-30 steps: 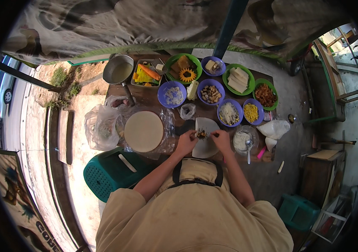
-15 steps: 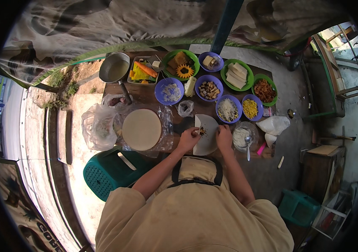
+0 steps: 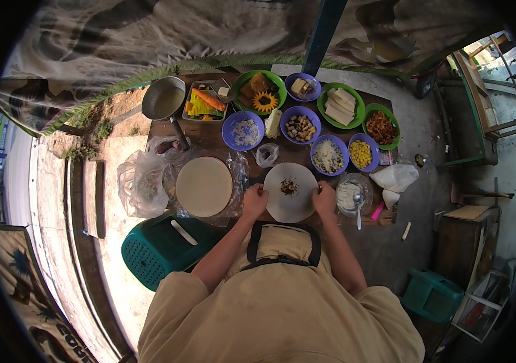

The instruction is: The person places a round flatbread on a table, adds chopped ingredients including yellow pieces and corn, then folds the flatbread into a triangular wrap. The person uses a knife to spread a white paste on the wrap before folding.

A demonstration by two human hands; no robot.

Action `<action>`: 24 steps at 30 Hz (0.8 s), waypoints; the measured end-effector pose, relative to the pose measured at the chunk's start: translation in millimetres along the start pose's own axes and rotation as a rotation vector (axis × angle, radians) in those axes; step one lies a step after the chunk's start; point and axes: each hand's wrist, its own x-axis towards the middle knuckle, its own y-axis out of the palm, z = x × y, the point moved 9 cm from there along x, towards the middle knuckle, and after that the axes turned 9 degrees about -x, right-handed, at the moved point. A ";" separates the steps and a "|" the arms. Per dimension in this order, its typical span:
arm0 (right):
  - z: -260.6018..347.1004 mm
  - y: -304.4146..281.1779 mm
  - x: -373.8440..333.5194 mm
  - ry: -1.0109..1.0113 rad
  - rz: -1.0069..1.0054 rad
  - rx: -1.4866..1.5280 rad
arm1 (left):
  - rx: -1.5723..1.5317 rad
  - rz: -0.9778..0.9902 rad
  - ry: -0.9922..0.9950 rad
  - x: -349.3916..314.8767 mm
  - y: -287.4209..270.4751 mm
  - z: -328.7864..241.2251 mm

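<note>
A thin, round, pale wrapper [image 3: 288,209] lies flat on the table in front of me, with a small heap of dark brown and reddish filling [image 3: 289,187] at its middle. At the wrapper's left edge, my left hand [image 3: 255,201] is closed, fingers pinching the rim. My right hand [image 3: 324,201] pinches the opposite edge in the same way. To the left, a stack of similar round wrappers [image 3: 204,187] rests on clear plastic. Close by my right hand stands a clear bowl of white paste [image 3: 348,195] with a spoon [image 3: 358,216] in it.
Behind the wrapper sit purple bowls of grated white food [image 3: 328,156], yellow corn-like pieces [image 3: 361,155] and browned cubes [image 3: 300,129]. Green plates hold white slabs [image 3: 340,107] and reddish shreds [image 3: 381,128]. A saucepan [image 3: 164,100] stands back left; a green stool [image 3: 164,251] is below the table.
The wrapper's left side, folded over before, now lies spread out flat. My left hand has moved left from near the filling to the wrapper's edge; the right hand has barely moved.
</note>
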 end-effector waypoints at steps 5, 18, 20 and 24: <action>25.1 -15.3 0.1 -0.139 -0.119 -0.162 | 0.113 -0.072 -0.033 5.1 -27.9 22.2; 110.2 28.7 48.6 -0.474 0.084 -0.293 | 0.283 -0.060 0.082 24.6 -12.0 5.3; 107.8 29.9 52.0 -0.457 0.110 -0.287 | 0.288 -0.077 0.057 27.3 -12.4 8.0; 108.8 19.6 47.6 -0.507 0.062 -0.136 | 0.225 -0.010 0.025 32.2 -11.7 14.9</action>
